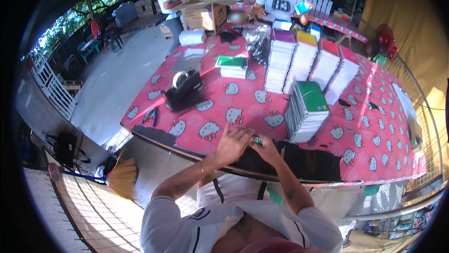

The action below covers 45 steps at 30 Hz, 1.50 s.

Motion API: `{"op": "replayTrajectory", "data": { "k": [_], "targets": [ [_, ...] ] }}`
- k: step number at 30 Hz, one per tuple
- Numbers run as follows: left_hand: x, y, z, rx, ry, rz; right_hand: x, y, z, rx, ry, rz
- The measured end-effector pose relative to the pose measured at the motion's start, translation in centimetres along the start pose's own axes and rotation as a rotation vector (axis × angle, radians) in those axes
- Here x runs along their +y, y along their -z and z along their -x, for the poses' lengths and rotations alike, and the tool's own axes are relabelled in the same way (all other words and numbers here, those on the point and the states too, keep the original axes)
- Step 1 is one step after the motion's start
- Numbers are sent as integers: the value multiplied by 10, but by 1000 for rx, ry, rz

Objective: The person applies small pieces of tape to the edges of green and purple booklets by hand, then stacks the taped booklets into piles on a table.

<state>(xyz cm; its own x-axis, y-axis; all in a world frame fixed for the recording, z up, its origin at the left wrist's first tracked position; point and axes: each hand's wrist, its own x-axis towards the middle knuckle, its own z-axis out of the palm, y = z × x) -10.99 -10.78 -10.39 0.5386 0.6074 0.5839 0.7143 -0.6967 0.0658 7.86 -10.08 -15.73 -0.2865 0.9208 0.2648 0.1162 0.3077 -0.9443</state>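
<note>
Holding a small green-and-white object (258, 140) between both hands at the near edge of the pink cartoon-cat-print cloth-covered surface (234, 96), the person works just in front of the short green-covered spiral notebook stack (306, 111). The left hand (232, 143) has its thumb and lower fingers touching the object while the index finger points up, so its grip looks partial; the right hand (267, 149) is curled around the object, grasping it. What the object is stays too small to tell.

The object sits right over the surface's edge, so a slip from that loose left-hand hold would likely send it down to the floor rather than onto the cloth. The green stack leans slightly and stands just beyond the right hand; a nudge from a wrist could fan or topple it. Farther behind that stack, the tall leaning rows of white-edged notebooks with purple, yellow and red covers (308, 59) look prone to sliding. Left of the green stack, the black tape dispenser (184, 87) is well apart.
</note>
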Motion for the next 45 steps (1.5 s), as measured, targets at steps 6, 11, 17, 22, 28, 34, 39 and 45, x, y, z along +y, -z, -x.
{"op": "replayTrajectory", "data": {
  "k": [6,11,17,22,28,34,39,45],
  "targets": [
    [-3,1,-7,28,72,165,-31,12,7,243,27,128],
    [3,3,-15,47,97,194,-31,13,13,276,-11,47],
    [9,8,-21,20,128,283,-29,20,13,236,-40,-40],
    [4,1,-20,1,79,230,-33,27,12,176,-31,-10],
    [-1,10,-25,-120,-5,118,-29,27,14,164,19,128],
    [-6,12,-26,-209,-2,115,-27,46,6,5,-130,-3],
    [-5,17,-30,-329,59,141,-33,62,-12,-167,-102,25],
    [6,20,-26,-226,67,223,-48,46,-16,56,139,346]
  ]
}}
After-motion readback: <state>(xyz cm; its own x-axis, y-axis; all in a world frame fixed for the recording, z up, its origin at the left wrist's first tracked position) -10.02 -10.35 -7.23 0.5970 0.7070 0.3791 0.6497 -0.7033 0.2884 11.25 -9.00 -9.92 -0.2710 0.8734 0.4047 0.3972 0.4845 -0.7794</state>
